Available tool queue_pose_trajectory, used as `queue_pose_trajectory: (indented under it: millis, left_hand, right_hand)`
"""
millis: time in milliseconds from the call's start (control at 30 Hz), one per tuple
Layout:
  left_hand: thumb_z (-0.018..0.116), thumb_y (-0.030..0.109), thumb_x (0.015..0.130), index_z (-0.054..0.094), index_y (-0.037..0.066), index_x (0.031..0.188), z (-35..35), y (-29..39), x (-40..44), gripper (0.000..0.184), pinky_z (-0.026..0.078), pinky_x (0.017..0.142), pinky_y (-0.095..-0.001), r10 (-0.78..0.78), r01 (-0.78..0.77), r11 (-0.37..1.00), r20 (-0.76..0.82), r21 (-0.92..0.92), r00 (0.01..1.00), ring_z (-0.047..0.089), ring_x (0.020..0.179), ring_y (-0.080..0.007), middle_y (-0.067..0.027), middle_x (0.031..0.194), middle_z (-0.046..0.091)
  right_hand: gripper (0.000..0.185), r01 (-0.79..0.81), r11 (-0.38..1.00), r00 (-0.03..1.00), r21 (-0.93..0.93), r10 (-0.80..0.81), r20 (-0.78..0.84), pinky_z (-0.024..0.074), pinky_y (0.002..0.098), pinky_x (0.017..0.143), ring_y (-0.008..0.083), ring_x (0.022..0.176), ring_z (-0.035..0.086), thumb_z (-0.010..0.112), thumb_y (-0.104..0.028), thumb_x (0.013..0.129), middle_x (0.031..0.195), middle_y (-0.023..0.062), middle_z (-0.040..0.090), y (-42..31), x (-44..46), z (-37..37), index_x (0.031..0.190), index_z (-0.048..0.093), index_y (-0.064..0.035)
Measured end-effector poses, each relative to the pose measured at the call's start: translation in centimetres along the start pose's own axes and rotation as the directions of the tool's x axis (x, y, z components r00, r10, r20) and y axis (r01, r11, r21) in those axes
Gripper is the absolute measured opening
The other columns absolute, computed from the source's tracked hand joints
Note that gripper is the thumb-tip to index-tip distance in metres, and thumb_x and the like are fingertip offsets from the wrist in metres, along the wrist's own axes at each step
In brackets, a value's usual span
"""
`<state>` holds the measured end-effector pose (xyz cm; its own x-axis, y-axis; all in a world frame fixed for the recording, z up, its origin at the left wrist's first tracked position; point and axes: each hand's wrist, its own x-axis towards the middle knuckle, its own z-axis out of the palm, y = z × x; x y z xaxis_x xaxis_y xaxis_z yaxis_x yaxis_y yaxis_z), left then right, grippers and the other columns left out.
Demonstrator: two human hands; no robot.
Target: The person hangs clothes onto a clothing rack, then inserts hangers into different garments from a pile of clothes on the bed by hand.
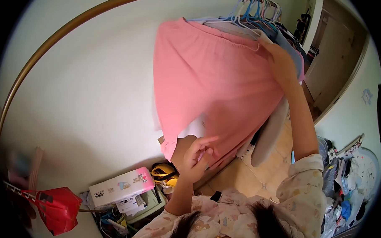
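Observation:
Pink trousers (214, 68) with an elastic waistband hang from a clothes hanger (237, 23) on the rail, legs down. At the right end of the waistband my right hand (278, 63) grips the cloth, its thumb side up by the hanger; the fingertips are partly hidden. My left hand (196, 160) is lower down, in front of the trouser legs. Its fingers are loosely bent and apart, with the index finger stretched to the right. Nothing shows in it, and whether it touches the cloth is unclear.
More clothes on blue and white hangers (258, 9) crowd the curved brass-coloured rail (69, 26). Below left are a white and pink carton (121, 186), a yellow and black item (164, 172) and a red bag (59, 209). Piled clothes (344, 189) lie at right, near a doorway (337, 55).

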<state>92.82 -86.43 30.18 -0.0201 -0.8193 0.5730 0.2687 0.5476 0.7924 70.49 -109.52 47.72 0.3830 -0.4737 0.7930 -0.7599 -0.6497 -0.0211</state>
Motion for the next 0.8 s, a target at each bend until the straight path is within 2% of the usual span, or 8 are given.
queue_pose_trajectory:
  millis: [100,300,367,433,500,600,700,800]
  left_hand:
    - [0.041,-0.003,0.094,0.049,0.001,0.124,1.3,0.1,-0.1,0.032,0.042,0.067,-0.0221,-0.058,0.061,0.997,0.061,-0.049,0.996,0.053,0.077,-0.0096,-0.0059,0.083,0.058]
    - [0.043,-0.001,0.094,0.055,0.0,0.116,5.2,0.2,-0.6,0.025,0.042,0.065,-0.0214,-0.109,0.111,0.994,0.059,-0.025,0.992,0.052,0.072,-0.0085,-0.0025,0.076,0.056]
    - [0.043,-0.001,0.094,0.056,0.0,0.114,6.6,0.2,-0.6,0.024,0.042,0.066,-0.0219,-0.095,0.1,0.994,0.085,-0.051,0.992,0.052,0.072,-0.0087,-0.0024,0.076,0.056]
    - [0.043,-0.001,0.093,0.056,0.0,0.114,8.1,0.4,-1.1,0.024,0.042,0.066,-0.0224,-0.099,0.103,0.994,0.095,-0.034,0.991,0.052,0.072,-0.0091,-0.0023,0.075,0.055]
    - [0.043,-0.002,0.093,0.057,0.001,0.114,9.5,0.8,-1.7,0.025,0.042,0.067,-0.0231,-0.122,0.12,0.992,0.096,0.031,0.988,0.053,0.072,-0.0096,-0.0024,0.074,0.055]
    - [0.042,-0.003,0.093,0.057,0.001,0.113,11.2,1.4,-2.8,0.026,0.042,0.065,-0.0227,-0.171,0.169,0.985,0.118,0.035,0.978,0.053,0.072,-0.0094,-0.0023,0.076,0.055]
    - [0.042,-0.002,0.093,0.057,0.001,0.112,13.2,1.1,-4.8,0.024,0.041,0.064,-0.0219,-0.151,0.15,0.989,0.141,0.019,0.978,0.052,0.072,-0.0088,-0.0025,0.08,0.055]
    - [0.043,-0.002,0.093,0.057,0.001,0.11,16.5,1.6,-6.1,0.022,0.04,0.063,-0.0212,-0.251,0.256,0.965,0.084,-0.055,0.964,0.052,0.071,-0.0081,-0.0023,0.08,0.055]
  right_hand:
    - [0.048,-0.02,0.994,0.999,-0.104,0.017,-0.03,0.0482,0.036,0.08,0.0305,0.097,0.059,0.042,-0.005,0.088,0.109,0.0095,0.061,0.4,-1.8,0.4,0.13,0.051,-0.0259]
    - [0.052,0.051,0.997,0.997,-0.066,-0.054,-0.05,0.0493,0.0347,0.079,0.0287,0.1,0.06,0.041,-0.003,0.087,0.116,0.0054,0.06,0.6,-2.7,-0.4,0.132,0.049,-0.0272]
    - [0.054,-0.068,0.988,0.998,0.14,0.066,0.02,0.0498,0.0342,0.079,0.0286,0.1,0.06,0.04,-0.002,0.087,0.117,0.0042,0.059,0.7,-2.1,-0.2,0.135,0.045,-0.0269]
    - [0.055,-0.048,0.986,0.996,0.159,0.035,0.084,0.0492,0.0342,0.081,0.0284,0.1,0.059,0.04,-0.003,0.087,0.119,0.0039,0.058,0.4,-1.7,-0.6,0.137,0.042,-0.0264]
    - [0.055,0.124,0.992,0.983,0.001,-0.123,0.136,0.0476,0.0345,0.085,0.028,0.1,0.059,0.041,-0.005,0.088,0.122,0.0045,0.056,0.0,-1.2,-1.4,0.139,0.039,-0.0259]
    - [0.053,0.011,0.995,0.973,0.101,-0.034,0.228,0.0415,0.0331,0.095,0.0304,0.117,0.049,0.041,-0.001,0.086,0.132,0.011,0.05,-0.4,-1.4,-2.7,0.136,0.045,-0.0195]
    - [0.055,0.13,0.966,0.991,0.222,-0.126,-0.034,0.0424,0.0346,0.092,0.0322,0.117,0.048,0.05,0.001,0.083,0.13,0.014,0.049,1.7,-6.5,-4.4,0.135,0.044,-0.014]
    - [0.052,0.084,0.987,0.996,0.139,-0.083,-0.017,0.0431,0.043,0.088,0.0368,0.105,0.051,0.055,-0.001,0.08,0.117,0.0169,0.054,1.6,-13.7,-10.6,0.13,0.044,-0.0083]
